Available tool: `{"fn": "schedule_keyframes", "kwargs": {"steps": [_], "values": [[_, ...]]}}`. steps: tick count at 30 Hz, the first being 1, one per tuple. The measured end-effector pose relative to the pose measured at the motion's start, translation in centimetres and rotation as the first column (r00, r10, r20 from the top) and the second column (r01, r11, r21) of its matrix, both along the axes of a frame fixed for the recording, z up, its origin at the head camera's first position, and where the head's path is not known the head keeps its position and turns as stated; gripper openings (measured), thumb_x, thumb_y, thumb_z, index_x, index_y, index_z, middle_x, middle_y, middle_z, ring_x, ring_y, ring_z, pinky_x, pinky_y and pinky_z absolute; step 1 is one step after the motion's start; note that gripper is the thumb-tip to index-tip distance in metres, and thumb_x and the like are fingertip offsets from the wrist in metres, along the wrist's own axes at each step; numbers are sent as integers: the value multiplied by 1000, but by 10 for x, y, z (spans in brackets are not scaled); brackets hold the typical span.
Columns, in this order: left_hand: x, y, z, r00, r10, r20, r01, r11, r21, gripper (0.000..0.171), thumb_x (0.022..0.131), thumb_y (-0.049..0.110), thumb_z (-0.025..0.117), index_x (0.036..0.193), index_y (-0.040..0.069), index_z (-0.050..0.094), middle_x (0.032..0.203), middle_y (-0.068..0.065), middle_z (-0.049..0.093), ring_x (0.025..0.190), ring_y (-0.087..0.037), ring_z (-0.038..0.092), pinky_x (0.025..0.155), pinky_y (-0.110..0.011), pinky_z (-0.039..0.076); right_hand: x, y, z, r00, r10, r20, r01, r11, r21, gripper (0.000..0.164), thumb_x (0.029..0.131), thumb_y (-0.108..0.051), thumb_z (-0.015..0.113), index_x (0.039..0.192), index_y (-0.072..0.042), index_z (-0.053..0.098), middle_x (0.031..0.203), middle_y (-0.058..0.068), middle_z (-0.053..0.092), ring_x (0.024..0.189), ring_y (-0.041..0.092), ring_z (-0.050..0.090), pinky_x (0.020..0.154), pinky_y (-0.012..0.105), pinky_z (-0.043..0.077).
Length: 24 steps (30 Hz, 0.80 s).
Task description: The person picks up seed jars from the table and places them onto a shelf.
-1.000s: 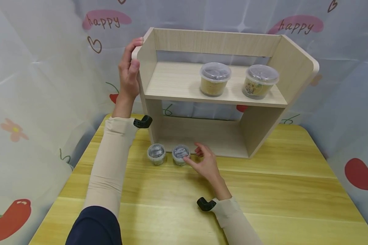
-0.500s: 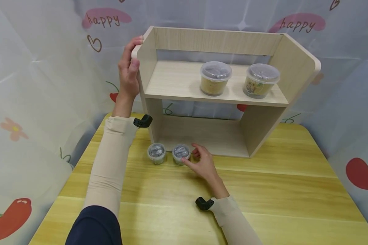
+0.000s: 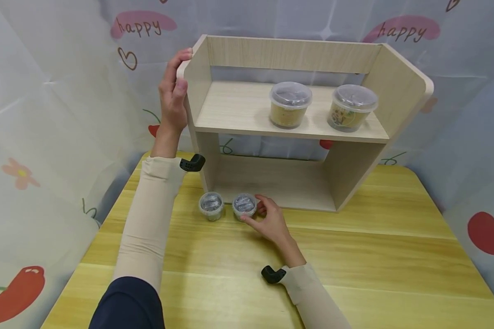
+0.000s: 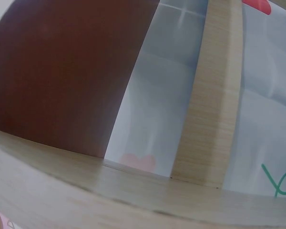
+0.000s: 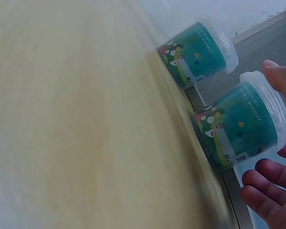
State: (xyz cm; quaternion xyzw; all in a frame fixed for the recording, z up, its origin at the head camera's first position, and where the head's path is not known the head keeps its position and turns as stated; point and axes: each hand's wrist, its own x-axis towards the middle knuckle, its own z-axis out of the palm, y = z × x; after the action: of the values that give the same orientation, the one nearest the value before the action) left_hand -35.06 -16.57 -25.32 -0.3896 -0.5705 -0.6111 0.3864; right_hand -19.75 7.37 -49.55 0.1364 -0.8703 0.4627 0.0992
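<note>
My left hand [image 3: 174, 96] grips the upper left side panel of a pale wooden desktop shelf [image 3: 292, 55], its fingers over the panel's edge. In the left wrist view the shelf's panel [image 4: 86, 176] fills the lower part, and only a bit of that hand shows at the corner. My right hand [image 3: 269, 219] is spread around the lid of a small plastic tub [image 3: 244, 205], thumb on the near side and index finger on the far side. In the right wrist view this tub [image 5: 238, 124] has a teal printed label, and the lower fingers stay apart from it.
A second teal-labelled tub [image 3: 211, 206] stands left of the first, both at the shelf's front base. On the upper board sit two bigger lidded tubs, one plain [image 3: 290, 105] and one printed [image 3: 351, 108]. The wooden table [image 3: 374, 265] is backed by a patterned cloth [image 3: 66, 91].
My right hand has shifted slightly left, its thumb and index finger moving farther around the tub's lid. The left hand and the tubs stay in place.
</note>
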Motion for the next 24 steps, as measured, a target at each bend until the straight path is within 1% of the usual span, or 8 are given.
{"fn": "schedule_keyframes", "kwargs": {"steps": [9,14,18,24], "values": [[0,0,1,1000,2,8,-2,1000,3,81,83,54,52,124,-15,45,134,-20,53,125,-25,46,102,-39,38,-1,-2,-3,1000,6,8,-6,1000,2,72,75,-34,86,133,-2,56,96,7,61,85,22,61,77,38,53],[0,-1,1,1000,-3,11,3,1000,9,82,82,54,53,124,-15,46,134,-19,53,124,-26,47,102,-39,39,-2,-4,-3,1000,7,25,-7,1000,12,74,74,-34,86,134,-1,55,96,7,60,85,21,60,78,37,53],[0,-1,1,1000,-8,11,8,1000,13,83,83,56,54,125,-15,45,134,-17,54,123,-26,47,101,-39,40,-3,-6,-3,1000,4,21,-5,1000,14,76,75,-35,85,134,0,55,96,7,60,84,20,58,77,37,52],[1,0,1,1000,-21,13,21,1000,20,83,83,56,54,125,-16,45,134,-19,53,124,-26,47,102,-39,39,-5,-8,-7,1000,8,18,-8,1000,11,78,73,-36,86,135,0,54,101,8,61,84,18,57,76,36,51]]}}
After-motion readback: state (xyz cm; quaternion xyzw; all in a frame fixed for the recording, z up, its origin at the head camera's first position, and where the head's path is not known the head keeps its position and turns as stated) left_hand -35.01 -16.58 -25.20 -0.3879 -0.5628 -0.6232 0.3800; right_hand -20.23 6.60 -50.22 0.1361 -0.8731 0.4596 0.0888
